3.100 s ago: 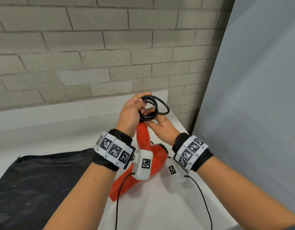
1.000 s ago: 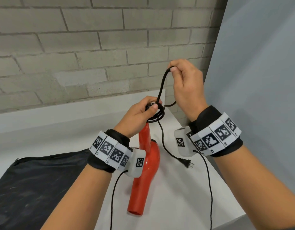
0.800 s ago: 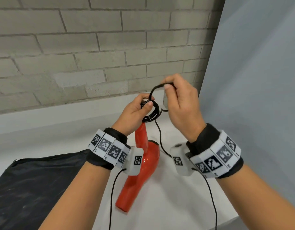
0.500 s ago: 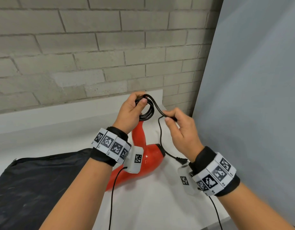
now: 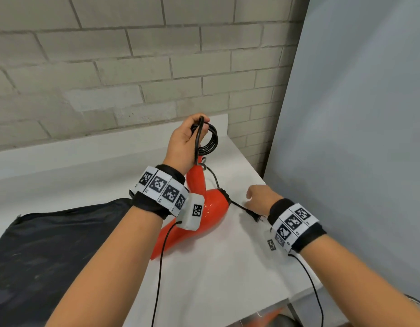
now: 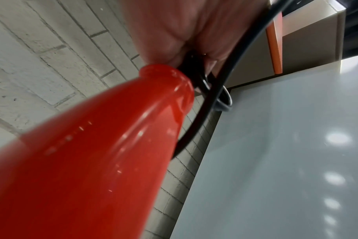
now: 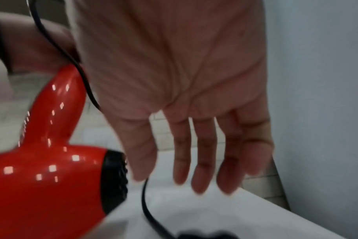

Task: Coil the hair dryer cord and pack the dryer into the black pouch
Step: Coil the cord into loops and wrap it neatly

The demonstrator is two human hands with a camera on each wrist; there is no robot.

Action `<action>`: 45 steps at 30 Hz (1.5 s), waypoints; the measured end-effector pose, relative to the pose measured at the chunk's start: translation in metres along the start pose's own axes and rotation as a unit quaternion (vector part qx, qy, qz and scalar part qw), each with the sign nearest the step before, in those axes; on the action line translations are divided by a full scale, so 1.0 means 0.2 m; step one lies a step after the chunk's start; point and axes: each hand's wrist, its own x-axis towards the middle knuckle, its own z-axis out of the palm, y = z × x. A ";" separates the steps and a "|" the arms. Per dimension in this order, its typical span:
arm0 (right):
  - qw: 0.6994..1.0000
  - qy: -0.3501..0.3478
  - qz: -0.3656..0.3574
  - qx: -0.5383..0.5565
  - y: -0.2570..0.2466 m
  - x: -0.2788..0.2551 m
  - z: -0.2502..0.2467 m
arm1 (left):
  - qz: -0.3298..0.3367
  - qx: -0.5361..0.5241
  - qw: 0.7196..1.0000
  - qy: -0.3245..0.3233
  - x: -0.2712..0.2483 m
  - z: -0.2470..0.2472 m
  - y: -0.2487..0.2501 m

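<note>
Left hand (image 5: 184,140) clamps the coiled cord (image 5: 210,140) above the red hair dryer (image 5: 205,204) handle tip. Right hand (image 5: 260,199) is empty, fingers (image 7: 202,161) straight and slightly apart, nearer the loose plug (image 5: 255,215), which lies on the table just palm-side of those fingertips, long axis toward the dryer. Black pouch (image 5: 50,244) lies well left. No readable brand; wristbands carry only coded squares.

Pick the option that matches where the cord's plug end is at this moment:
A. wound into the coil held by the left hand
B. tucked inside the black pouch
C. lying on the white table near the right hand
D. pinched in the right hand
C: the plug lies on the white table just short of the right hand, whose fingers hang open and hold nothing, while the left hand grips the coil.
</note>
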 end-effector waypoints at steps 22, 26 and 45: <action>0.877 0.463 -0.077 0.100 0.13 0.12 -0.29 | -0.057 -0.074 0.996 0.003 -0.01 -0.06 0.05; 0.780 0.514 -0.271 0.234 -0.03 0.05 -0.34 | -0.050 -0.048 0.998 0.006 -0.01 -0.06 0.03; 0.826 0.407 -0.308 0.239 -0.44 -0.02 -0.26 | -0.011 0.009 1.000 0.010 0.02 -0.01 -0.04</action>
